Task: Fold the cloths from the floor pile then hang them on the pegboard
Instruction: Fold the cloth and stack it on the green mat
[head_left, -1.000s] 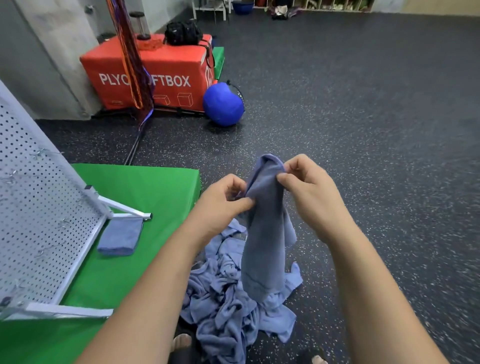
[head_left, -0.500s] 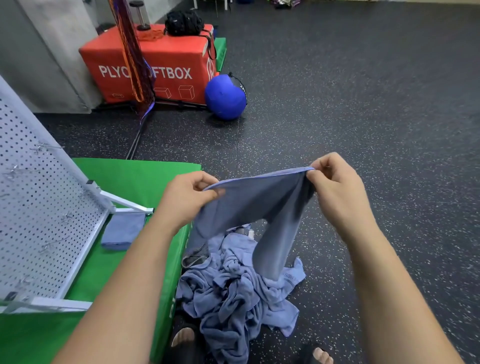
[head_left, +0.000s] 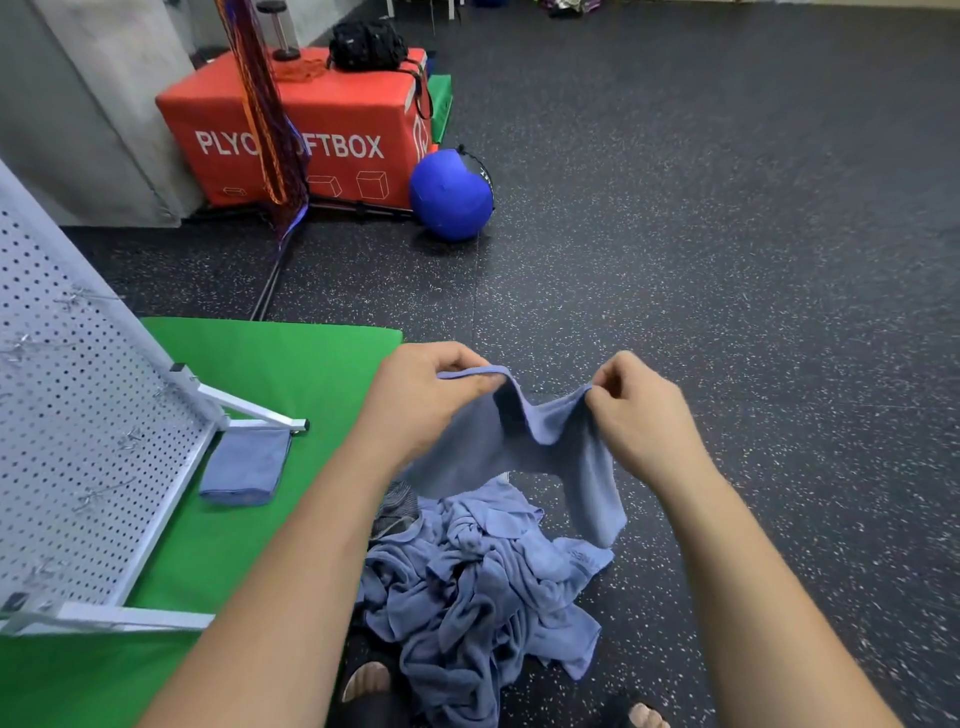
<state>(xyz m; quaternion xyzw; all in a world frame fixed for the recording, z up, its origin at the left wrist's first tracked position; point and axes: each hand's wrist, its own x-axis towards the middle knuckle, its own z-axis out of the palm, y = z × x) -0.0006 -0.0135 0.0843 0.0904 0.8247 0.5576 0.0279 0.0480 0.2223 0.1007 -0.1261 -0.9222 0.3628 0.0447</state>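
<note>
Dark speckled gym floor (head_left: 727, 234); red plyo box (head_left: 311, 130) and blue ball (head_left: 449, 195) at back left. White pegboard (head_left: 78, 441) tilted at far left on green mat (head_left: 291, 374); folded cloth (head_left: 247, 467) flat by its foot. Left hand (head_left: 421, 395) pinches top edge of blue cloth (head_left: 535, 431); right hand (head_left: 639, 410) pinches same edge. Cloth sags between hands, above crumpled pile (head_left: 467, 587) on floor.
</note>
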